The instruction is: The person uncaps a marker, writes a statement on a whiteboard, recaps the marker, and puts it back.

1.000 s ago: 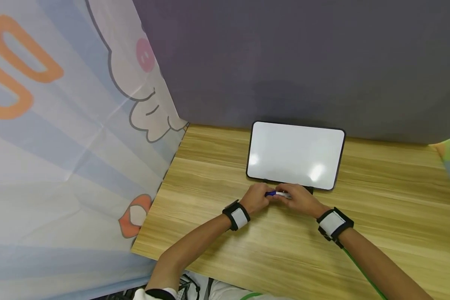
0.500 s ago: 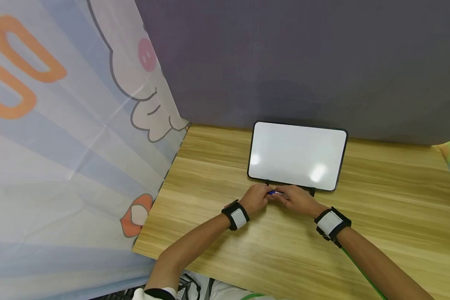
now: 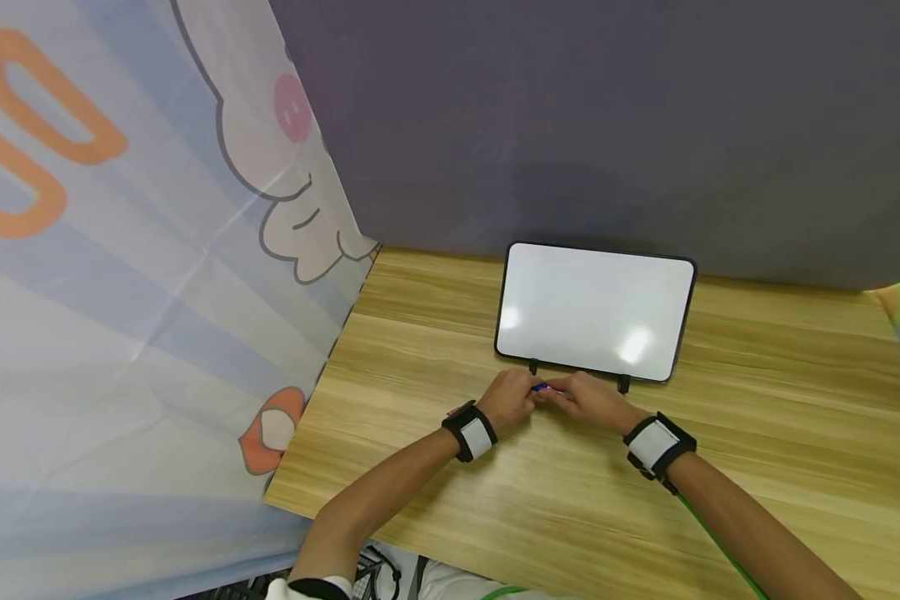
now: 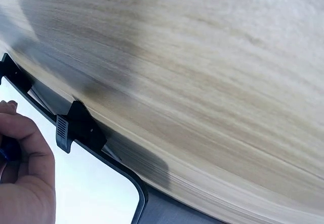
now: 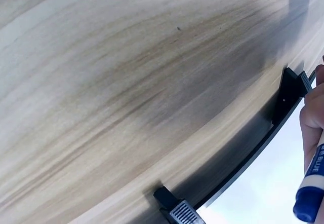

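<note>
Both hands meet on a blue-and-white marker point(image 3: 542, 387) just in front of the whiteboard's lower edge. My left hand point(image 3: 508, 398) has its fingers curled round the marker's dark blue end point(image 4: 11, 149), seen at the left edge of the left wrist view. From the other side, my right hand point(image 3: 594, 402) grips the white barrel. Past that hand, in the right wrist view, sticks out the marker's other end point(image 5: 310, 196), white with a blue label and blue tip. The fingers hide most of the middle. Behind them leans the white, unmarked whiteboard point(image 3: 594, 308) in its black frame.
Two black stand feet point(image 4: 81, 125) hold the board's lower edge on the wood-grain table point(image 3: 420, 333). A dark grey panel point(image 3: 607, 125) rises behind, and a printed cloth point(image 3: 157, 275) hangs along the left. A green cord point(image 3: 720, 542) runs along the right forearm.
My right hand has shifted slightly left, closer to the left hand. Less of the marker's white barrel shows between the fingers. The left hand stays nearly still.
</note>
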